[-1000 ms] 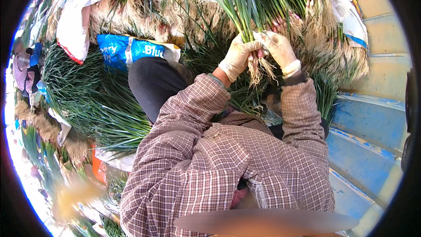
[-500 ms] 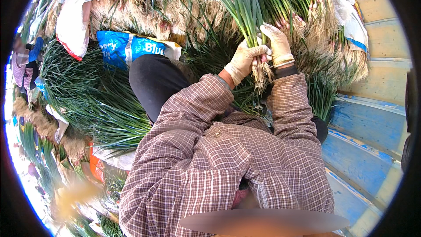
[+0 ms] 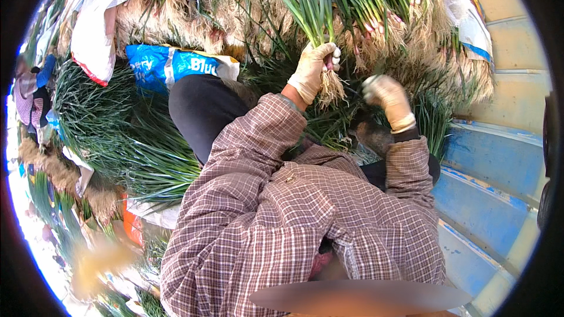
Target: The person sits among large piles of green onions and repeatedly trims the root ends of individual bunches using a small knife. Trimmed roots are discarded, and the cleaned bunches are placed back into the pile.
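Note:
My left hand (image 3: 310, 71), in a pale glove, is closed round the lower stalks of a bunch of green onions (image 3: 305, 9). Their long leaves reach up and away, while the white bulbs and stringy roots poke out below my fingers. My right hand (image 3: 388, 97), also gloved, is apart from the bunch, lower and to the right, over loose green leaves (image 3: 338, 126) by my lap. Motion blurs its fingers, so whether they hold anything is unclear. Beyond both hands lies a row of green onions (image 3: 376, 20) with pinkish bulbs and roots toward me.
A blue plastic bag (image 3: 150, 64) lies beside my left knee (image 3: 205, 108). Heaped green onions (image 3: 129, 135) spread on the left, with a white sack (image 3: 97, 41) beyond. Blue and yellowish ridged panels (image 3: 487, 147) line the right. Another person (image 3: 35, 94) is at the far left.
My right hand has let go of the bunch and moved down and right. My left hand keeps the green onions, shifted slightly left.

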{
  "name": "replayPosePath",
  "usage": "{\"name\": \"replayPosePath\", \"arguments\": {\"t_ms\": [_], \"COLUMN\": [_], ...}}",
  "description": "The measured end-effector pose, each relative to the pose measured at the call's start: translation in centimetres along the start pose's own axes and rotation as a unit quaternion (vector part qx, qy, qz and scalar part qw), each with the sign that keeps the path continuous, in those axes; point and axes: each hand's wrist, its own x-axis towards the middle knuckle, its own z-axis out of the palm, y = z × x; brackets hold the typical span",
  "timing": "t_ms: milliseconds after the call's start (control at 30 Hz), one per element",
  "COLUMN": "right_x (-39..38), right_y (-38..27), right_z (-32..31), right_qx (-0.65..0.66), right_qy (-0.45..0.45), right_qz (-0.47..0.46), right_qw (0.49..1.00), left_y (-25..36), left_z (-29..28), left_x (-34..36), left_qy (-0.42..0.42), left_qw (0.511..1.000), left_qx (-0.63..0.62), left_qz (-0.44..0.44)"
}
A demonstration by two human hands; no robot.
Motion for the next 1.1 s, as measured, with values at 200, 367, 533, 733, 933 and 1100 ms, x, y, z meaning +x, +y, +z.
{"name": "replayPosePath", "arguments": {"t_ms": [200, 367, 533, 733, 933, 1100], "right_x": [4.2, 9.2, 2.3, -17.1, -20.0, -2.1], "right_y": [1.4, -0.1, 0.3, 4.7, 5.7, 1.8], "right_z": [0.6, 4.1, -3.8, -22.5, -22.0, -5.6], "right_qx": [-0.402, -0.625, -0.464, -0.733, -0.566, -0.344], "right_qy": [0.151, 0.187, 0.244, 0.229, 0.366, 0.161], "right_qz": [-0.213, -0.117, -0.182, 0.229, 0.113, -0.228], "right_qw": [0.878, 0.749, 0.832, 0.598, 0.730, 0.896], "left_y": [-0.2, 0.4, 1.0, 1.0, 0.7, 0.9], "left_z": [-0.9, -1.3, -1.1, 0.2, 0.4, 0.6], "left_x": [0.3, 0.7, 0.3, 0.5, 0.4, -0.3], "left_qy": [-0.077, -0.089, -0.011, 0.006, -0.008, -0.012], "left_qw": [0.994, 0.992, 0.996, 0.993, 0.994, 0.996], "left_qx": [-0.019, -0.015, -0.051, -0.087, -0.051, -0.017], "left_qz": [-0.076, -0.082, -0.073, -0.080, -0.093, -0.081]}}
